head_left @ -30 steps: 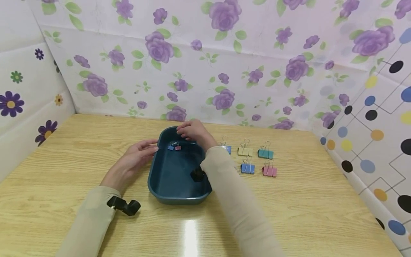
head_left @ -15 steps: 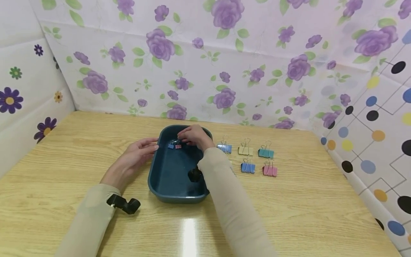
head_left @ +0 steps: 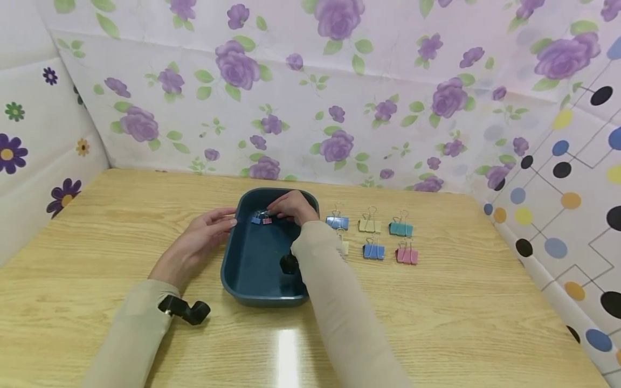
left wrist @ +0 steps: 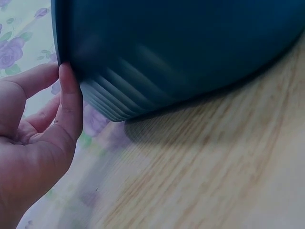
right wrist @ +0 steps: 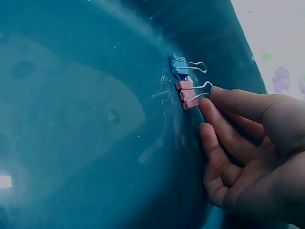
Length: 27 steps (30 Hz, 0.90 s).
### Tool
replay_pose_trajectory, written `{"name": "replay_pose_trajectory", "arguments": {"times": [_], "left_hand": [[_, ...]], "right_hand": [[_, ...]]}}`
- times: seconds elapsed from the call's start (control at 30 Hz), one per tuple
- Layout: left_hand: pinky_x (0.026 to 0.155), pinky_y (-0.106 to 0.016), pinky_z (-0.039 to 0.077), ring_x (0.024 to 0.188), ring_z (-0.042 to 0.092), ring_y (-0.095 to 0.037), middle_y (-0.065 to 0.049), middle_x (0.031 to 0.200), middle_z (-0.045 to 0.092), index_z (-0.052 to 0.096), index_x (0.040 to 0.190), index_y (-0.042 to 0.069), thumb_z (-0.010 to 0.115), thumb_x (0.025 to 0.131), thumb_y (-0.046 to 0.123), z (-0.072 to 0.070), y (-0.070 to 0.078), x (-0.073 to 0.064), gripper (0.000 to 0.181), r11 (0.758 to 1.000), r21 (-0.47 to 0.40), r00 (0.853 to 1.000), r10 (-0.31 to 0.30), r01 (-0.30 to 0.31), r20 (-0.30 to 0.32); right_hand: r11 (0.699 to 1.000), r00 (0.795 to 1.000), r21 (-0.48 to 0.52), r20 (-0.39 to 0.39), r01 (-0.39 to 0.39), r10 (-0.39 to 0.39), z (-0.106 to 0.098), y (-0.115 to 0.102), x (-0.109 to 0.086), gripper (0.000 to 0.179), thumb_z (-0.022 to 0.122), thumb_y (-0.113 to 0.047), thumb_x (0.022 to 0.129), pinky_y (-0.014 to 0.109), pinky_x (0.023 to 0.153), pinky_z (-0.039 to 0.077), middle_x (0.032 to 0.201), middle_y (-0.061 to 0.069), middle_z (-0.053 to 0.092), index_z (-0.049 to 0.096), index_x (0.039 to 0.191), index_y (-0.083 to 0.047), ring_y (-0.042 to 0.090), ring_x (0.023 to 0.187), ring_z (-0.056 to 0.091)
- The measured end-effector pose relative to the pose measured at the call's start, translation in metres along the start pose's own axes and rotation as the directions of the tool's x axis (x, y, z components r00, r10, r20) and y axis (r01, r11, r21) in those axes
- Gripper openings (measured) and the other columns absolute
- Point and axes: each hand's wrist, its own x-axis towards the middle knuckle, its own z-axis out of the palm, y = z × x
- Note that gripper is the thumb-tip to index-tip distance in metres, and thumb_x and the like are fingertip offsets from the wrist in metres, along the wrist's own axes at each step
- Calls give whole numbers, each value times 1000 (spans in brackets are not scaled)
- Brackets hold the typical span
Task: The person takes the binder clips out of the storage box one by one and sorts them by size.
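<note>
A dark teal plastic bin (head_left: 262, 269) stands on the table. Inside its far end, a small blue binder clip (right wrist: 179, 67) and a small pink binder clip (right wrist: 187, 95) sit side by side. My right hand (head_left: 293, 207) reaches into the bin, and its thumb and index finger pinch the wire handle of the pink clip (head_left: 267, 221). The other right fingers are bent close to the bin wall. My left hand (head_left: 206, 234) is outside the bin on the left, its fingertips (left wrist: 66, 78) touching the rim with the fingers loosely bent.
Right of the bin, several larger binder clips stand in two rows: blue (head_left: 337, 222), yellow (head_left: 370, 226) and teal (head_left: 400, 229) behind, blue (head_left: 373, 251) and pink (head_left: 406, 256) in front. My right sleeve partly hides another yellow clip (head_left: 345, 248). A flowered cloth (head_left: 291, 118) hangs behind the table.
My right hand has come down from the bin's far rim into the bin and now pinches the small pink clip. My left hand stays at the left rim.
</note>
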Motion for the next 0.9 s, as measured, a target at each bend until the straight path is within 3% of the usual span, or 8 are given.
{"name": "replay_pose_trajectory", "arguments": {"times": [0.23, 0.57, 0.9], "left_hand": [[83, -22, 51, 95, 62, -10, -1, 107, 64, 32, 142, -10, 56, 98, 7, 0, -1, -1, 53, 999, -22, 1000, 24, -24, 12], [84, -22, 51, 94, 61, -9, 0, 106, 63, 32, 143, -9, 56, 98, 8, 2, -2, 1, 53, 1000, -11, 1000, 3, -3, 3], [83, -21, 50, 94, 61, -8, 1, 104, 64, 30, 143, -11, 55, 99, 6, 2, 0, -2, 54, 999, -45, 1000, 16, -15, 21]], "right_hand": [[998, 1000, -69, -29, -1, -1, 6, -2, 2, 13, 72, -6, 86, 32, 72, 46, 85, 1, 68, 77, 98, -3, 18, 81, 59], [1000, 1000, -19, 4, 0, 0, 1, -1, 4, 14, 69, -6, 88, 38, 86, 50, 86, 4, 69, 75, 99, 0, 21, 84, 62], [996, 997, -86, 71, 24, -18, -5, -24, 4, 14, 69, -12, 89, 27, 69, 49, 80, 1, 66, 75, 100, -5, 13, 75, 61]]}}
